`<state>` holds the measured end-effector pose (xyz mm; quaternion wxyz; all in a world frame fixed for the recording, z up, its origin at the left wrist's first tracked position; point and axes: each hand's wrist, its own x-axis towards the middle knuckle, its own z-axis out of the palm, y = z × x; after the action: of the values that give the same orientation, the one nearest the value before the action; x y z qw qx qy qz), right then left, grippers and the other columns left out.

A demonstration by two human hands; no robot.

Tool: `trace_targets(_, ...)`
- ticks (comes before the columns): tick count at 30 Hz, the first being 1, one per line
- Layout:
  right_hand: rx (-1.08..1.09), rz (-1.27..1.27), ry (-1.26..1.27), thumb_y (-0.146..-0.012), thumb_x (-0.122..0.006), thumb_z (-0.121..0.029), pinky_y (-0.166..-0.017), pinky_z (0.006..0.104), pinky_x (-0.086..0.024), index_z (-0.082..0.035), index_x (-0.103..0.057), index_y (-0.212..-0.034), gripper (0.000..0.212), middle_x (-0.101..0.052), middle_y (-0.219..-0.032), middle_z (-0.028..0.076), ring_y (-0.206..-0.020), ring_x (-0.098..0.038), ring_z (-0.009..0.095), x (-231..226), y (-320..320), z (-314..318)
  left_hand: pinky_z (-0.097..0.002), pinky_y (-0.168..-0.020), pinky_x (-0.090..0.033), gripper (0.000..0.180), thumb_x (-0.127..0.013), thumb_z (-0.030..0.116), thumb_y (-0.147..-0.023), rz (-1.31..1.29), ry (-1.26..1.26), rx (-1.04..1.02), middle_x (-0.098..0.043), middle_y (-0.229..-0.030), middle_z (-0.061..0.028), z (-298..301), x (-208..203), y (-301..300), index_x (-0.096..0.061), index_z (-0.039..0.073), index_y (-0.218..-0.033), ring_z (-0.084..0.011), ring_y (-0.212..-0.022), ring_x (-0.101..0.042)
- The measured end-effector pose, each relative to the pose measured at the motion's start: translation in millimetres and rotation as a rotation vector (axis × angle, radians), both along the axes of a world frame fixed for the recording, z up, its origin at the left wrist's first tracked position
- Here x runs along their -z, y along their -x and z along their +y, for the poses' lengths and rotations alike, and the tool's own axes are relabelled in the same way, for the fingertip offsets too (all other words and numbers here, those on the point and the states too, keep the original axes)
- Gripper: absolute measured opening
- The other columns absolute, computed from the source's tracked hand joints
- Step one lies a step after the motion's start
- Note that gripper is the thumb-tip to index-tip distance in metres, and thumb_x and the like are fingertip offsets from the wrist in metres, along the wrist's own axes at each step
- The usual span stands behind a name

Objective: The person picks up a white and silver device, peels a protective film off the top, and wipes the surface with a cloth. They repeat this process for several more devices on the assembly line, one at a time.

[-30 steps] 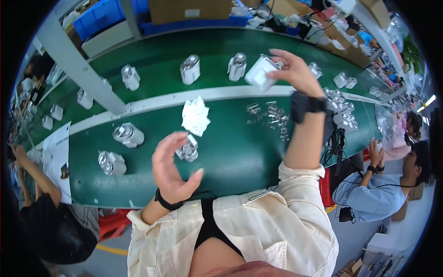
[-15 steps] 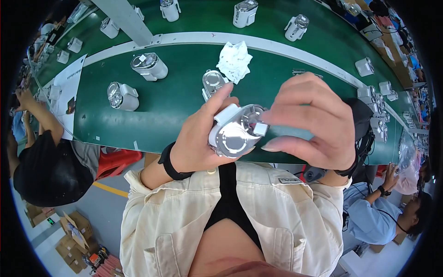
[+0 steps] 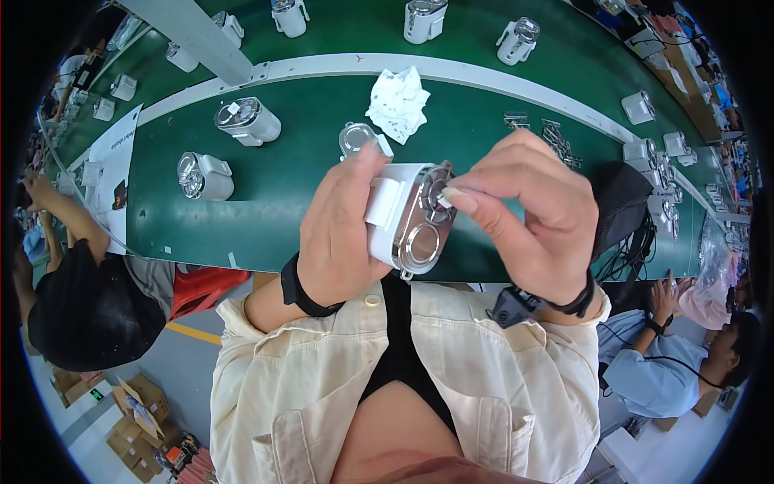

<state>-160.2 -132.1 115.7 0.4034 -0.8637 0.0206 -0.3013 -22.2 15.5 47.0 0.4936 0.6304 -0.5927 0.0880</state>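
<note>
My left hand (image 3: 343,222) is wrapped round a white oval device (image 3: 387,230) with a shiny chrome end, held above the near edge of the table. That chrome end is tilted to the right, and a round ring shows on it. At its upper part, the thumb and forefinger of my right hand (image 3: 536,210) pinch a small white piece (image 3: 443,198), which touches the device or sits just at it. Just beyond my left fingers lies another white device (image 3: 356,139) with a round clear cap, partly hidden by them.
Crumpled white paper (image 3: 398,105) lies on the green table (image 3: 290,194). Two similar devices (image 3: 248,121) stand at left. Metal clips (image 3: 556,141) and a black bag with cables (image 3: 625,210) are at right. A white rail (image 3: 339,66) crosses behind. People sit on both sides.
The device in my left hand has turned, so its chrome end faces right and its white side shows. My right finger and thumb, apart before, have closed on the small white piece.
</note>
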Motion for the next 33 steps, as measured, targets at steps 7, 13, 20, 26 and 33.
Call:
trace_targets(7, 0.179, -0.15, 0.312, -0.071, -0.074, 0.002, -0.063, 0.0324, -0.044, 0.003, -0.069, -0.089, 0.018, -0.064, -0.078, 0.01, -0.068, -0.056, 0.024, 9.7, 1.3, 11.6, -0.041, -0.073, -0.055, 0.077, -0.081, 0.015, -0.073, -0.154, 0.055, -0.082, -0.06, -0.107, -0.0257, -2.4, -3.0, -1.2, -0.039, -0.012, -0.131, -0.0377, -0.087, -0.063)
trace_targets(13, 0.169, -0.19, 0.379, -0.067, -0.075, 0.001, -0.064, 0.0337, -0.044, 0.004, -0.069, -0.091, 0.024, -0.064, -0.079, 0.01, -0.067, -0.056, 0.024, 10.2, 1.1, 12.7, -0.0424, -0.073, -0.056, 0.071, -0.079, 0.015, -0.076, -0.238, 0.107, -0.094, -0.059, -0.107, -0.0272, -2.7, -2.6, -2.4, -0.041, -0.014, -0.128, -0.0404, -0.089, -0.063)
trace_targets(20, 0.208, -0.19, 0.543, -0.064, -0.077, -0.002, -0.064, 0.035, -0.042, 0.003, -0.069, -0.09, 0.028, -0.063, -0.078, 0.008, -0.066, -0.056, 0.023, 6.6, 2.0, 9.9, -0.0429, -0.072, -0.057, 0.068, -0.078, 0.017, -0.076, -0.299, 0.097, -0.105, -0.059, -0.107, -0.0267, -4.5, -3.8, -5.7, -0.043, -0.015, -0.125, -0.0408, -0.087, -0.063)
trace_targets(26, 0.18, -0.166, 0.525, -0.061, -0.076, 0.0, -0.063, 0.0343, -0.039, 0.001, -0.069, -0.089, 0.028, -0.064, -0.076, 0.006, -0.065, -0.056, 0.022, 4.9, 0.1, 5.1, -0.043, -0.072, -0.057, 0.068, -0.078, 0.017, -0.076, -0.336, 0.1, -0.122, -0.059, -0.107, -0.0264, -6.7, -1.1, -6.9, -0.043, -0.015, -0.125, -0.0409, -0.087, -0.063)
trace_targets(33, 0.164, -0.186, 0.542, -0.061, -0.073, 0.002, -0.064, 0.0344, -0.039, 0.002, -0.068, -0.089, 0.029, -0.063, -0.075, 0.006, -0.064, -0.056, 0.022, 6.7, 0.0, 3.7, -0.0428, -0.073, -0.056, 0.068, -0.076, 0.018, -0.078, -0.269, 0.057, -0.121, -0.059, -0.106, -0.0265, -5.9, -4.4, -4.8, -0.042, -0.014, -0.126, -0.0412, -0.088, -0.063)
